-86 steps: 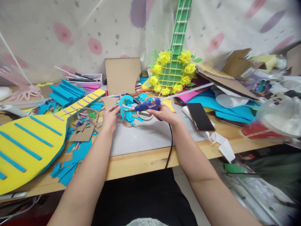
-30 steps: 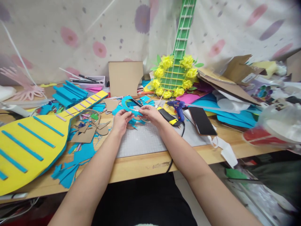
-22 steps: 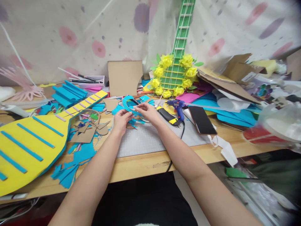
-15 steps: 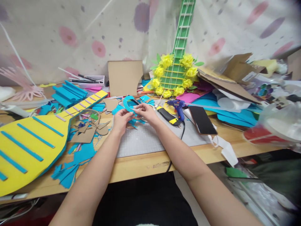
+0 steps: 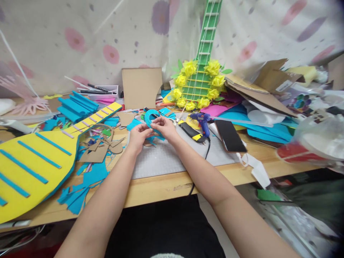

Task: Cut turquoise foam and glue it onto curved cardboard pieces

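Note:
A blue paper ring (image 5: 148,118) is held up between my two hands, over the grey cutting mat (image 5: 158,161). My left hand (image 5: 138,137) pinches its lower left side. The fingers of my right hand (image 5: 164,127) are closed on its lower right side. My fingers cover the bottom of the ring. Blue paper scraps (image 5: 133,124) lie behind and under my hands. A black and yellow utility knife (image 5: 191,131) rests just right of my right hand, in front of a blue glue gun (image 5: 203,122).
A yellow paper guitar (image 5: 34,157) lies at left beside cardboard scraps (image 5: 98,152). At the back stands a green guitar (image 5: 199,86) with yellow flowers, near a cardboard sheet (image 5: 142,87). A phone (image 5: 230,136) and a plastic tub (image 5: 309,154) are at right. The glue gun's cord crosses the mat.
The blue strip, a curved open loop before, now looks like a closed ring. My right hand has shifted slightly left, and the whole view has moved a little.

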### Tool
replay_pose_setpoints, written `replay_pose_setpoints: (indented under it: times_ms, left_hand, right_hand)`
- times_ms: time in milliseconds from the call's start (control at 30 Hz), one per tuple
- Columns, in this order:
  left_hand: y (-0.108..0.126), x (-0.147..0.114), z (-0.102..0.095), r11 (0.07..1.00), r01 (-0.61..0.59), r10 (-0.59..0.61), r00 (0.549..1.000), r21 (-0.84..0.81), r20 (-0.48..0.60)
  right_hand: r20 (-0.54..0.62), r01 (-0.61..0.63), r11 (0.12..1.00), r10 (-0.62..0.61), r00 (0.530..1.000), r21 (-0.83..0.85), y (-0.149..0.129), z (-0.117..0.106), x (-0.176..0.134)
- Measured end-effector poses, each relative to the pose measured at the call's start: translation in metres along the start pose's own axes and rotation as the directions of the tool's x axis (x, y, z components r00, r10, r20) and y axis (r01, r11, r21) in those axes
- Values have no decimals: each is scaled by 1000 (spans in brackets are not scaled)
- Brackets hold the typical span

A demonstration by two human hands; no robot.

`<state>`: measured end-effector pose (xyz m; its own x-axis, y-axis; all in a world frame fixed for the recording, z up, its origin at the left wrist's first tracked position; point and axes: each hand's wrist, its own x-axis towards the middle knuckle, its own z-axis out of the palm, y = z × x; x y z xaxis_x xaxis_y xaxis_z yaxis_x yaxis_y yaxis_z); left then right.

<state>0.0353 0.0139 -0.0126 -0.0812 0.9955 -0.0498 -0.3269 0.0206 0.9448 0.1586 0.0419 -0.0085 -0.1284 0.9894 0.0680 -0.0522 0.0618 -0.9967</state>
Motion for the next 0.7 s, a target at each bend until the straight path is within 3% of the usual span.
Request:
replay_pose_setpoints:
  times_ms: [200, 467, 700]
  left_hand:
    - [-1, 1, -2, 1000, 22, -22, 999, 1, 46]
    - [-1, -1, 1, 999, 28, -30, 998, 46, 53]
    - [1, -3, 1, 999, 49, -48, 997, -10, 67]
  right_hand:
    - [49, -122, 984, 116, 992, 127, -4, -8, -4]
    - [-17, 16, 1000, -16, 1000, 12, -2, -1, -2]
    - [-76, -115, 979, 129, 989, 166, -4, -8, 3]
